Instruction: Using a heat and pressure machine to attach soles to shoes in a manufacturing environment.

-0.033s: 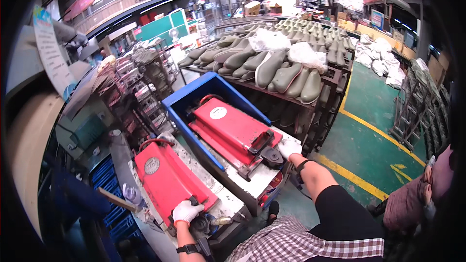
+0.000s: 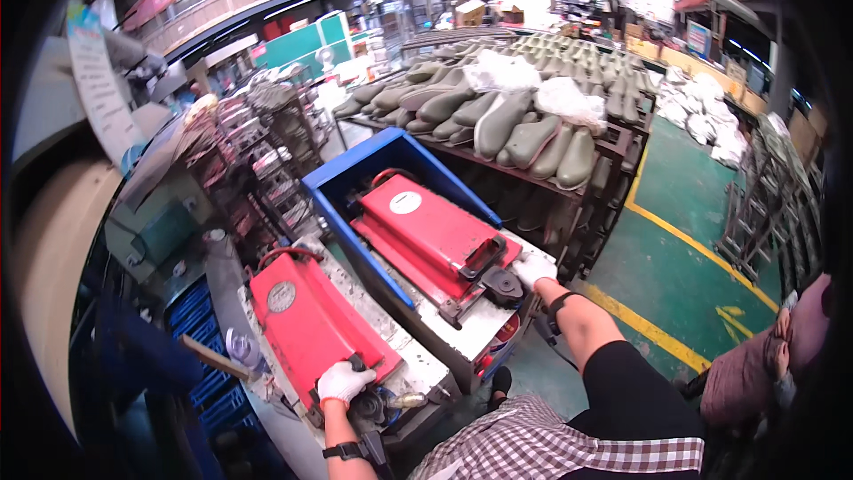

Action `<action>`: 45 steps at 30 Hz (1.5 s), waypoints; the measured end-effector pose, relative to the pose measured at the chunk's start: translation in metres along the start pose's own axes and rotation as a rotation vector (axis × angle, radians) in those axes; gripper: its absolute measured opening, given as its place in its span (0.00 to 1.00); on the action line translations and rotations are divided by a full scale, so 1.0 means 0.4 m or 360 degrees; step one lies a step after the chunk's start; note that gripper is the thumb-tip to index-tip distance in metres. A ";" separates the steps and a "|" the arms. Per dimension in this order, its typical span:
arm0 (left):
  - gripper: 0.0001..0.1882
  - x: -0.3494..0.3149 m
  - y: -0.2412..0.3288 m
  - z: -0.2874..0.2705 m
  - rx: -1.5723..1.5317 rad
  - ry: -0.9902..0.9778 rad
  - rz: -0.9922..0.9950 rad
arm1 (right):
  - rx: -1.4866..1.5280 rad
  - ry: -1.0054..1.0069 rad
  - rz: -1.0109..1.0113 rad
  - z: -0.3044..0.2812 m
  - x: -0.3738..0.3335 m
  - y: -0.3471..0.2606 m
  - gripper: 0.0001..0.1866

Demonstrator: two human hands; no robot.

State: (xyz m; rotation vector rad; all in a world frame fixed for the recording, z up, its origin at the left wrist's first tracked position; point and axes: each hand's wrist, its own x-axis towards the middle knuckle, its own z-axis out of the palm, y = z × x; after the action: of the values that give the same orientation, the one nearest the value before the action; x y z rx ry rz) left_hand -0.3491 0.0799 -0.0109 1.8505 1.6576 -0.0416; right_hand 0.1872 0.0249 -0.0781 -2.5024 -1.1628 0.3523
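Two red-covered machines sit side by side, the left red cover [image 2: 311, 320] and the right red cover [image 2: 431, 227], each with a round pale label. My left hand [image 2: 345, 382], in a white glove, is closed around the black handle [image 2: 356, 362] at the left cover's near end. My right hand [image 2: 535, 269], also gloved in white, touches the right machine's near right corner, beside its black loop handle [image 2: 486, 258]. What its fingers do there is too small to make out. A black round knob part [image 2: 503, 286] sits just below that handle. Both covers are down.
A blue guard [image 2: 355, 156] surrounds the right machine's far end and left side. Behind it, a rack [image 2: 613, 138] carries many olive-green boots [image 2: 502, 129] and white plastic bags [image 2: 569, 102]. A clear bottle [image 2: 240, 348] stands left of the machines. Another person [image 2: 755, 364] is at the right.
The whole view has shifted slightly, so the machines and boots appear a little farther right. Both hands keep their places on the machines.
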 end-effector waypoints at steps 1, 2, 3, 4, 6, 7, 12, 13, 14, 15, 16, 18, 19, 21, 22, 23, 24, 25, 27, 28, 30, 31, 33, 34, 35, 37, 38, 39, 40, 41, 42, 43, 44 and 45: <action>0.26 -0.004 0.002 -0.004 0.0043 0.0030 0.0048 | 0.0112 0.0134 0.0010 -0.002 -0.002 -0.006 0.26; 0.27 -0.007 0.005 -0.009 0.0065 0.0007 0.0033 | 0.0202 0.0225 0.0039 -0.005 -0.009 -0.008 0.24; 0.29 -0.009 0.008 -0.012 0.0096 0.0011 0.0056 | 0.0127 0.0400 0.0047 0.001 -0.021 -0.017 0.23; 0.30 -0.011 0.011 -0.016 0.0122 0.0003 0.0063 | 0.0054 0.0591 0.0072 0.012 -0.037 -0.030 0.21; 0.33 -0.012 0.017 -0.021 0.0159 -0.0031 -0.0021 | 0.0474 0.0982 -0.0172 0.064 -0.115 -0.059 0.14; 0.34 -0.013 0.018 -0.023 0.0179 -0.0004 0.0003 | 0.0517 0.0991 -0.0265 0.096 -0.157 -0.081 0.14; 0.35 -0.022 0.022 -0.027 0.0222 -0.0029 -0.0003 | 0.0859 0.0208 -0.0712 0.273 -0.400 -0.239 0.18; 0.34 -0.024 0.022 -0.026 0.0207 -0.0004 -0.0005 | 0.1021 -0.0028 -0.0844 0.294 -0.439 -0.278 0.19; 0.35 -0.024 0.023 -0.026 0.0221 0.0011 -0.0016 | 0.1142 -0.0365 -0.0912 0.303 -0.477 -0.307 0.22; 0.35 -0.024 0.022 -0.026 0.0222 0.0013 -0.0014 | 0.1069 -0.0714 -0.0825 0.307 -0.504 -0.339 0.25; 0.36 -0.023 0.023 -0.026 0.0229 0.0002 -0.0016 | 0.1003 -0.1035 -0.0795 0.307 -0.526 -0.370 0.28; 0.36 -0.021 0.023 -0.026 0.0184 -0.0018 -0.0015 | 0.0955 -0.1565 -0.0816 0.304 -0.568 -0.423 0.32; 0.36 -0.021 0.023 -0.025 0.0162 -0.0041 -0.0048 | 0.0745 -0.1714 -0.0903 0.299 -0.574 -0.445 0.34; 0.36 -0.021 0.021 -0.024 0.0183 0.0021 0.0004 | 0.0626 -0.1758 -0.0985 0.304 -0.594 -0.492 0.36; 0.37 -0.022 0.021 -0.024 0.0206 0.0030 0.0001 | 0.0445 -0.1763 -0.0967 0.304 -0.600 -0.503 0.35; 0.36 -0.023 0.020 -0.024 0.0208 0.0027 0.0015 | 0.0530 -0.1833 -0.0833 0.301 -0.600 -0.507 0.34; 0.36 -0.023 0.021 -0.024 0.0199 0.0036 0.0022 | 0.0534 -0.1960 -0.0651 0.301 -0.606 -0.507 0.33; 0.36 -0.024 0.021 -0.024 0.0195 0.0026 0.0020 | 0.0565 -0.2002 -0.0471 0.301 -0.615 -0.503 0.32; 0.35 -0.023 0.023 -0.021 0.0217 0.0019 0.0027 | 0.0788 -0.2403 -0.0189 0.304 -0.657 -0.486 0.32; 0.35 -0.022 0.024 -0.019 0.0198 0.0089 0.0056 | 0.0886 -0.2569 -0.0029 0.306 -0.687 -0.474 0.33; 0.35 -0.022 0.023 -0.013 0.0233 0.0119 0.0046 | 0.0861 -0.2723 -0.0254 0.336 -0.756 -0.493 0.39; 0.34 -0.023 0.021 -0.011 0.0210 0.0129 0.0084 | 0.0699 -0.2710 -0.0277 0.355 -0.775 -0.513 0.37; 0.33 -0.031 0.014 -0.010 0.0199 0.0168 0.0137 | 0.0434 -0.2771 -0.0534 0.385 -0.803 -0.562 0.40; 0.31 -0.038 0.008 -0.014 0.0178 0.0162 0.0177 | 0.0230 -0.2640 -0.0545 0.393 -0.809 -0.588 0.40; 0.30 -0.049 0.005 -0.021 0.0181 0.0172 0.0249 | 0.0191 -0.2710 -0.0599 0.385 -0.804 -0.597 0.39; 0.26 -0.080 -0.001 -0.047 0.0194 0.0205 0.0372 | 0.0101 -0.2615 -0.0611 0.345 -0.783 -0.600 0.37; 0.26 -0.092 0.003 -0.066 0.0186 0.0229 0.0368 | -0.0010 -0.2643 -0.0724 0.317 -0.761 -0.599 0.37; 0.25 -0.105 0.011 -0.089 0.0188 0.0303 0.0425 | 0.0010 -0.2587 -0.0760 0.286 -0.742 -0.592 0.36; 0.24 -0.113 0.024 -0.119 0.0220 0.0337 0.0442 | 0.0063 -0.2604 -0.0776 0.259 -0.720 -0.591 0.35; 0.23 -0.125 0.036 -0.150 0.0209 0.0393 0.0457 | 0.0166 -0.2483 -0.0839 0.237 -0.699 -0.593 0.33; 0.23 -0.138 0.047 -0.182 0.0197 0.0481 0.0473 | 0.0306 -0.2393 -0.0903 0.223 -0.677 -0.602 0.31; 0.23 -0.148 0.058 -0.215 0.0172 0.0562 0.0482 | 0.0479 -0.2330 -0.0813 0.222 -0.661 -0.619 0.27; 0.22 -0.162 0.066 -0.244 0.0203 0.0765 0.0535 | 0.0674 -0.2248 -0.0824 0.222 -0.632 -0.640 0.21; 0.21 -0.173 0.069 -0.275 0.0080 0.0931 0.0641 | 0.0992 -0.2129 -0.0778 0.241 -0.622 -0.671 0.18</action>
State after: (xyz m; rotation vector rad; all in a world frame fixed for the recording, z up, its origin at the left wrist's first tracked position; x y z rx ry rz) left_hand -0.3805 0.0714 0.1178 2.3479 1.6039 0.6923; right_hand -0.1886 0.0136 -0.0344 -1.1875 -1.6073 2.0018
